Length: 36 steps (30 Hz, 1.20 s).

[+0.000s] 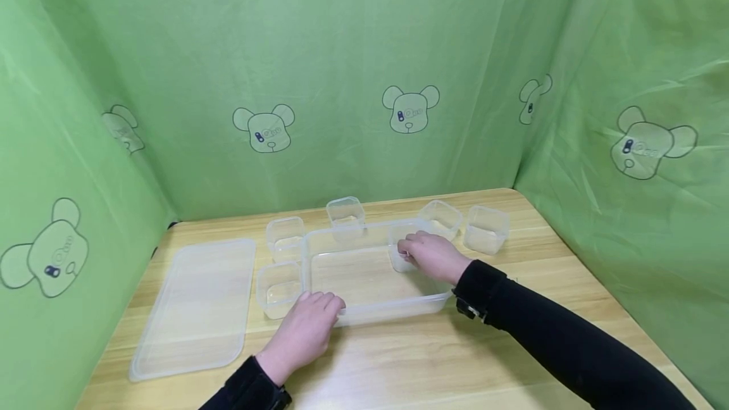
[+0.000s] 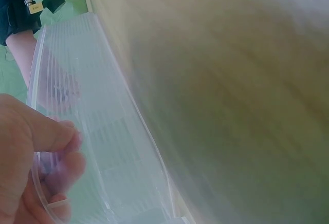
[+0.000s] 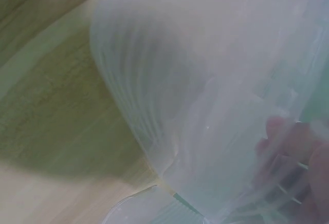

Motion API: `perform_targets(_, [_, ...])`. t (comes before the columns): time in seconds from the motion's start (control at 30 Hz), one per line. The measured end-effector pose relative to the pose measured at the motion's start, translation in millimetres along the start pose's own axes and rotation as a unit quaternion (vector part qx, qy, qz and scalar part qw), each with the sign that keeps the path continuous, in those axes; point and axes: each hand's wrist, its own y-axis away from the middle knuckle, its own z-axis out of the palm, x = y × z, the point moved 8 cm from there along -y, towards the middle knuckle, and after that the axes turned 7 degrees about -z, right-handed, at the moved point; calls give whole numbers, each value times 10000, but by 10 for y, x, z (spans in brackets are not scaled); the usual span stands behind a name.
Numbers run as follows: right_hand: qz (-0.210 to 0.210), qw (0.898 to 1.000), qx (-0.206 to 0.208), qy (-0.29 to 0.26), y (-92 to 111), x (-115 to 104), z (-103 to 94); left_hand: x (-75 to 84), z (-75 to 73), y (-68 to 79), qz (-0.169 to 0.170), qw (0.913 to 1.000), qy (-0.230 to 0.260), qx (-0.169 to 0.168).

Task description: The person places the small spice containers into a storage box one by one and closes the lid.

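A large clear plastic box (image 1: 393, 310) stands on the wooden table. My left hand (image 1: 307, 328) grips its rim at the front left corner. In the left wrist view, the thumb (image 2: 49, 134) lies over the rim with the fingers curled on the other side of the wall. My right hand (image 1: 435, 255) reaches inside the box and pinches a small clear container (image 1: 401, 261) by its rim, near the back right. Through the cloudy box wall (image 3: 154, 80) in the right wrist view, the right fingers (image 3: 293, 142) show only partly.
Left of the box, two small clear containers (image 1: 279, 293) stand close to its side. Another small container (image 1: 344, 211) is behind it, and two more (image 1: 486, 229) are at the back right. A flat translucent lid (image 1: 196, 305) lies at the left. Green cloth (image 1: 342, 37) walls surround the table.
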Motion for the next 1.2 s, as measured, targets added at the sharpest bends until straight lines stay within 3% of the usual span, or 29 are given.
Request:
perform_targets(0.83, [129,9999,-95,-47,53,-30,-4,15,9,3,-42,10000,-38,-56])
perform_targets(1.2, [205,9995,117,-193,48,-16,-185,6,13,-8,-76,9999,-52,-118])
